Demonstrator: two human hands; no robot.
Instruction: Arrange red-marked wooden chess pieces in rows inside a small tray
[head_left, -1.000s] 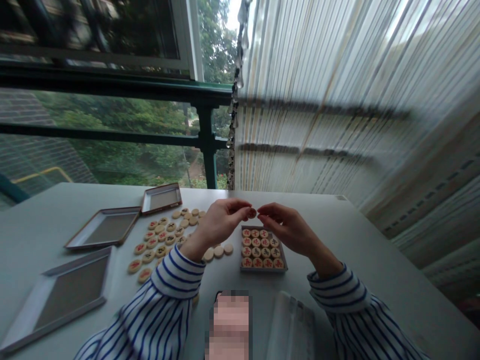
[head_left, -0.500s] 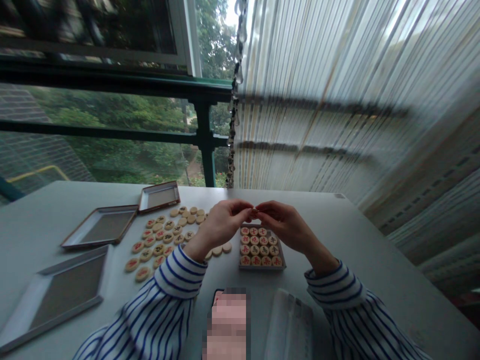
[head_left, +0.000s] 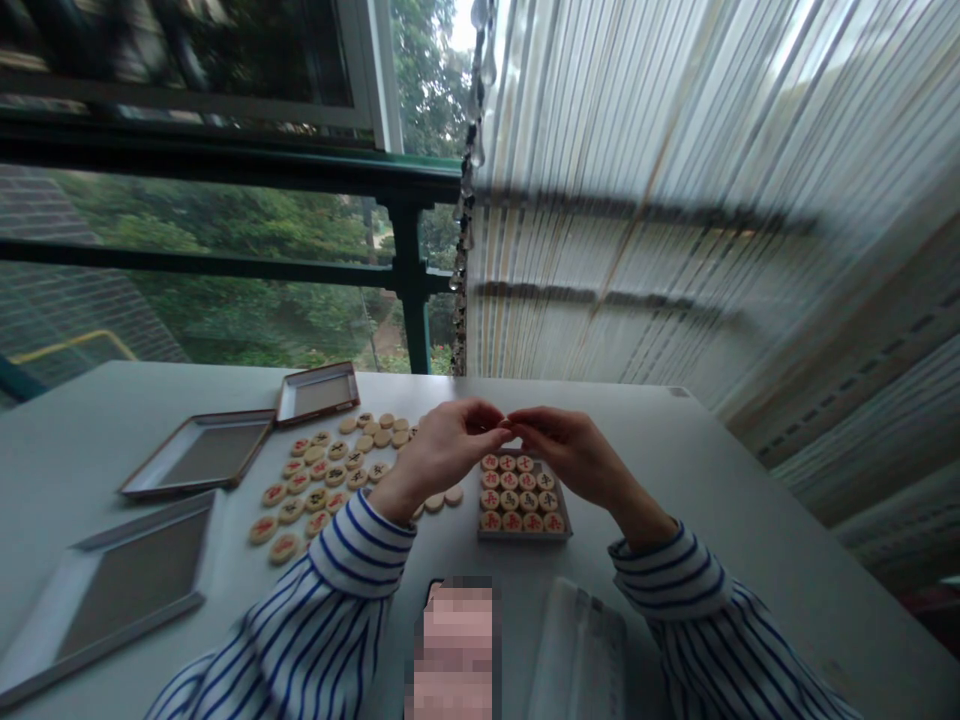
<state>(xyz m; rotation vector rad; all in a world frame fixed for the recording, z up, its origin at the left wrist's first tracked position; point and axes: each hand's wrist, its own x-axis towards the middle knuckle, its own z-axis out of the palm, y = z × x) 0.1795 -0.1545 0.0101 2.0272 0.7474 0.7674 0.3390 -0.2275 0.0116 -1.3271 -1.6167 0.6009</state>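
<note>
My left hand (head_left: pixel 457 445) and my right hand (head_left: pixel 566 450) meet at their fingertips, pinching one Chinese chess piece (head_left: pixel 506 423) between them. Only a sliver of that round piece shows. Just below and nearer to me is a small open box (head_left: pixel 525 537) with rows of Chinese chess pieces (head_left: pixel 528 500), marked in red and black characters. Its far right corner is partly covered by my right hand. Loose Chinese chess pieces (head_left: pixel 317 498) lie scattered left of my left hand, some face up and some blank side up; my left arm hides part of them.
Two shallow brown-edged trays (head_left: pixel 199 450) and a larger grey tray (head_left: pixel 135 590) lie at the left of the white table (head_left: pixel 720 480). Close to me are a phone (head_left: pixel 454 650) with a blurred-out screen and a clear plastic case (head_left: pixel 581 650). A string curtain (head_left: pixel 600 200) hangs behind.
The piece between my fingertips has been turned: its red-marked face showed before, and now only its edge is visible. Both hands stay in nearly the same place.
</note>
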